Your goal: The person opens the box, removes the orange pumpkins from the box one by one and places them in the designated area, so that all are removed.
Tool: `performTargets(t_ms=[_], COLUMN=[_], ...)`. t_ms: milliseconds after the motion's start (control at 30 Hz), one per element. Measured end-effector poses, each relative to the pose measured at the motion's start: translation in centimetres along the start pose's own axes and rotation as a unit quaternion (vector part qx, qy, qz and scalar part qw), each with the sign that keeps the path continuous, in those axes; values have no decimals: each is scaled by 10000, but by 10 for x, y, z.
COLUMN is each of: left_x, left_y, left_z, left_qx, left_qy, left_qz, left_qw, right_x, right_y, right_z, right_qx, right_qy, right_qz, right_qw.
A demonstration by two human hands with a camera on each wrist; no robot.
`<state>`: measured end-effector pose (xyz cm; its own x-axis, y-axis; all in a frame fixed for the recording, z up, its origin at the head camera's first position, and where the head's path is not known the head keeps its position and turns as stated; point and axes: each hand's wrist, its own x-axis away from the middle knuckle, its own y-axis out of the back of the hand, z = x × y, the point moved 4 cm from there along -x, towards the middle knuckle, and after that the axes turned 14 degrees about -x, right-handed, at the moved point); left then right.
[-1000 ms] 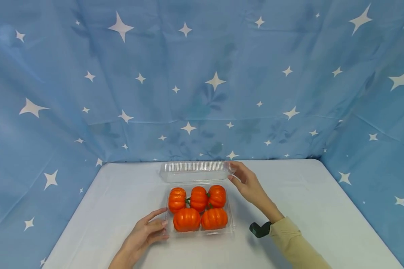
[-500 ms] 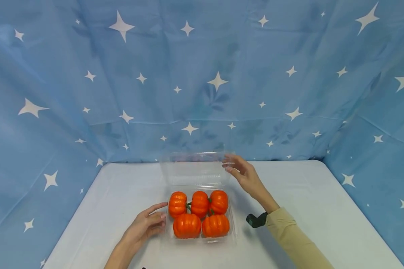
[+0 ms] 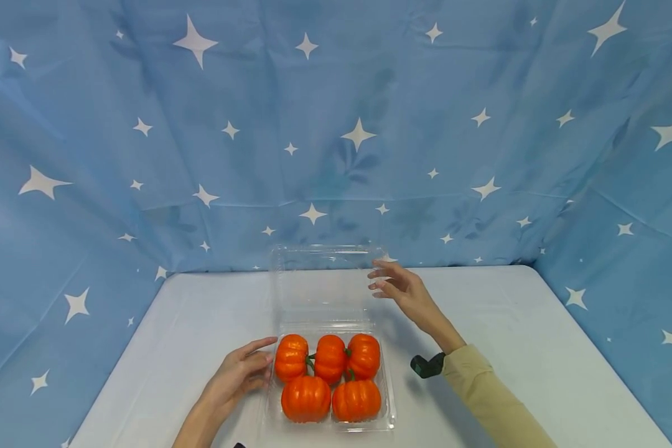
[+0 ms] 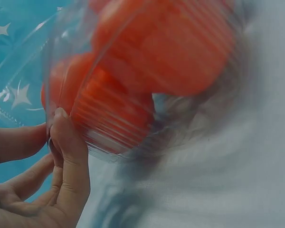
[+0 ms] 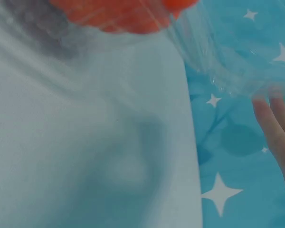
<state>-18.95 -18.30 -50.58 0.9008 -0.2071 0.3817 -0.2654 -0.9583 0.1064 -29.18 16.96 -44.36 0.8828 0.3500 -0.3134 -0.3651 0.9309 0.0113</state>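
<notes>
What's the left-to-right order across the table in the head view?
left hand → clear plastic container holding five orange pumpkins → black wrist device → beige sleeve. The right hand overlaps the raised lid, so I leave both out.

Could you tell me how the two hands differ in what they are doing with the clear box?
The left hand lies low on the table, fingers against the side of the clear box beside the pumpkins. The right hand is raised, straight fingers at the edge of the upright lid. Only the right arm shows a tan sleeve. Both hands touch the same box.
</notes>
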Motion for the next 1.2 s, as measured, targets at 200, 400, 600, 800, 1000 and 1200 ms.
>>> performTargets(t_ms=[200, 400, 600, 800, 1000, 1200], left_x=[1, 1, 1, 2, 0, 0], left_y=[-1, -2, -2, -1, -1, -1], left_z=[-3, -1, -1, -1, 1, 4], left_qx=[-288, -275, -276, -201, -185, -165], left_qy=[-175, -180, -226, -236, -239, -309], left_qz=[-36, -85, -61, 43, 64, 109], left_qw=[9994, 9994, 9993, 9995, 9995, 9993], right_x=[-5, -8, -7, -5, -3, 0], right_y=[1, 1, 4, 5, 7, 7], right_z=[-17, -42, -63, -75, -83, -89], right_qx=[-255, -477, -619, -628, -540, -692], right_qy=[-809, -1487, -1871, -2054, -2206, -2303], right_qz=[-148, -27, -150, -35, 24, 37], right_qw=[9963, 9877, 9803, 9767, 9739, 9707])
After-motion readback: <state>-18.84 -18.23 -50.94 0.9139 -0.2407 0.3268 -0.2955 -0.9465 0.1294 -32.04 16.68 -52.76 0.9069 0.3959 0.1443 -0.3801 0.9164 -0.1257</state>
